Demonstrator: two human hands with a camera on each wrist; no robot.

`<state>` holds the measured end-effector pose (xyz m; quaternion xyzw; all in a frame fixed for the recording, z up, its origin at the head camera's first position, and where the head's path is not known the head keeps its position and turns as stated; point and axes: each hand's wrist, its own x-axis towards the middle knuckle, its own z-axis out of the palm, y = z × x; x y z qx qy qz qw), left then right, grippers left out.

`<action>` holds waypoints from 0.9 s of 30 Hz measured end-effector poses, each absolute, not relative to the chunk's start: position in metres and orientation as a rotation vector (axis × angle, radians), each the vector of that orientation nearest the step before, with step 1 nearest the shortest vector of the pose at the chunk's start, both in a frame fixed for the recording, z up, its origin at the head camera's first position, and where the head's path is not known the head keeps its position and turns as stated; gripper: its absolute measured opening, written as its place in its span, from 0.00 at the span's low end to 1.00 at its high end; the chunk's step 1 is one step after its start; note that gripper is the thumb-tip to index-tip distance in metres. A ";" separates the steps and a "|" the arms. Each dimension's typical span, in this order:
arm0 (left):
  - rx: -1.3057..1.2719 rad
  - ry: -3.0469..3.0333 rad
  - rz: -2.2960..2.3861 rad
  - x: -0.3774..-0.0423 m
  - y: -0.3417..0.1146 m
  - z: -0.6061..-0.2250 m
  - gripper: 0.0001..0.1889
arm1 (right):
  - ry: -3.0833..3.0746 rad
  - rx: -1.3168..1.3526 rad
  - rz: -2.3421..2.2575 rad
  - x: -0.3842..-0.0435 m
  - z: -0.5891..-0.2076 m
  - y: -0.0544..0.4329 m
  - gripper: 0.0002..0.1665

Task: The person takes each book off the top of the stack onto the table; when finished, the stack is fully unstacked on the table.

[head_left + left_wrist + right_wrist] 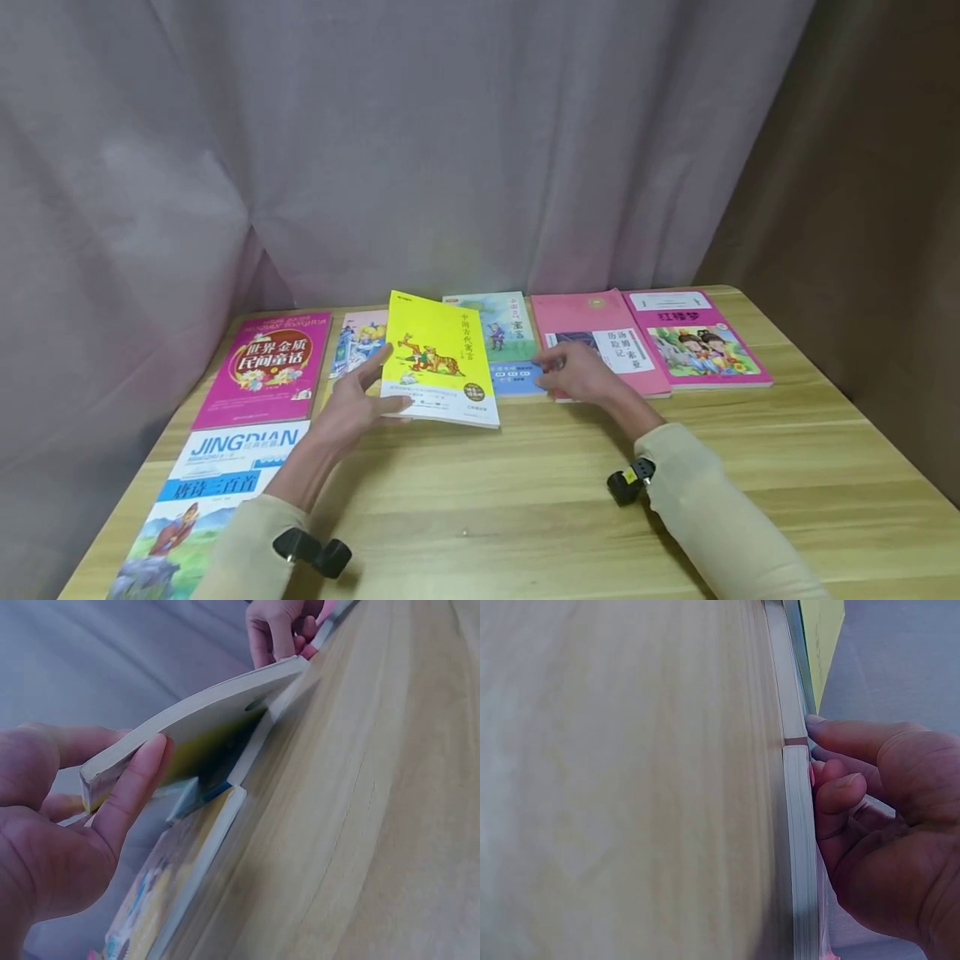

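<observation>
A yellow paperback book [438, 333] with a giraffe and a tiger on its cover is tilted up off the table. My left hand [356, 408] pinches its left edge between thumb and fingers, and the left wrist view shows its underside raised. Partly behind it lies a green and blue book [510, 321]. My right hand [581, 375] rests at that book's lower right corner, the thumb touching its edge and the other fingers loosely bent over the neighbouring pink book [577, 312]. In the right wrist view the two books' page edges [799, 825] meet almost end to end.
A magenta book [693, 333] lies at the far right of the back row. On the left are a purple-pink book [262, 367], a blue and white book [187, 492] and a partly covered princess book [360, 333]. A grey curtain [420, 150] hangs behind the wooden table [480, 517].
</observation>
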<state>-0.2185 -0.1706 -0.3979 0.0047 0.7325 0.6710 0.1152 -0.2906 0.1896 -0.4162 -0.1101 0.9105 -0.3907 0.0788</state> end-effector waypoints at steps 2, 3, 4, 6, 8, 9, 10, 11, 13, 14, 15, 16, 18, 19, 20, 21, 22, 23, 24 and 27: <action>0.020 2.153 1.976 -0.214 -0.174 -0.395 0.50 | 2.721 -0.339 -1.176 -0.290 -0.415 0.190 0.26; 0.024 2.155 1.981 -0.211 -0.175 -0.394 0.50 | 2.724 -0.346 -1.175 -0.290 -0.415 0.191 0.26; 0.027 2.164 1.979 -0.209 -0.177 -0.393 0.50 | 2.729 -0.349 -1.173 -0.290 -0.415 0.191 0.26; 0.034 2.178 1.973 -0.204 -0.180 -0.390 0.50 | 2.735 -0.354 -1.171 -0.290 -0.414 0.192 0.26; 0.044 2.216 1.944 -0.199 -0.184 -0.387 0.49 | 2.742 -0.362 -1.165 -0.290 -0.415 0.192 0.26; 0.048 2.227 1.934 -0.196 -0.186 -0.387 0.49 | 2.742 -0.362 -1.165 -0.290 -0.415 0.192 0.26; 0.058 2.234 1.930 -0.193 -0.188 -0.386 0.49 | 2.742 -0.362 -1.168 -0.290 -0.415 0.191 0.26; 0.053 2.241 1.923 -0.189 -0.190 -0.386 0.49 | 2.738 -0.365 -1.171 -0.291 -0.415 0.191 0.26; 0.050 2.268 1.898 -0.182 -0.194 -0.385 0.49 | 2.742 -0.368 -1.169 -0.290 -0.414 0.190 0.26; 0.054 2.272 1.895 -0.178 -0.196 -0.384 0.49 | 2.745 -0.367 -1.166 -0.290 -0.413 0.190 0.26; 0.060 2.262 1.904 -0.173 -0.198 -0.384 0.49 | 2.748 -0.367 -1.166 -0.290 -0.413 0.190 0.26; 0.071 2.264 1.904 -0.169 -0.200 -0.383 0.49 | 2.752 -0.365 -1.167 -0.290 -0.414 0.190 0.26; 0.090 2.288 1.889 -0.158 -0.206 -0.382 0.49 | 2.757 -0.371 -1.165 -0.289 -0.414 0.190 0.25; 0.105 2.282 1.900 -0.153 -0.208 -0.382 0.49 | 2.758 -0.375 -1.166 -0.290 -0.414 0.190 0.25; 0.111 2.287 1.896 -0.148 -0.211 -0.382 0.50 | 2.757 -0.380 -1.167 -0.290 -0.415 0.190 0.25; 0.112 2.298 1.885 -0.142 -0.214 -0.382 0.50 | 2.755 -0.377 -1.172 -0.290 -0.415 0.190 0.25; 0.094 2.299 1.886 -0.137 -0.216 -0.381 0.50 | 2.752 -0.375 -1.175 -0.290 -0.415 0.190 0.25; 0.074 2.296 1.883 -0.131 -0.218 -0.381 0.51 | 2.753 -0.376 -1.172 -0.290 -0.415 0.190 0.25; 0.058 2.287 1.884 -0.125 -0.219 -0.380 0.51 | 2.755 -0.372 -1.168 -0.290 -0.415 0.189 0.25; -0.036 2.257 1.872 -0.109 -0.223 -0.380 0.53 | 2.765 -0.360 -1.157 -0.290 -0.415 0.189 0.25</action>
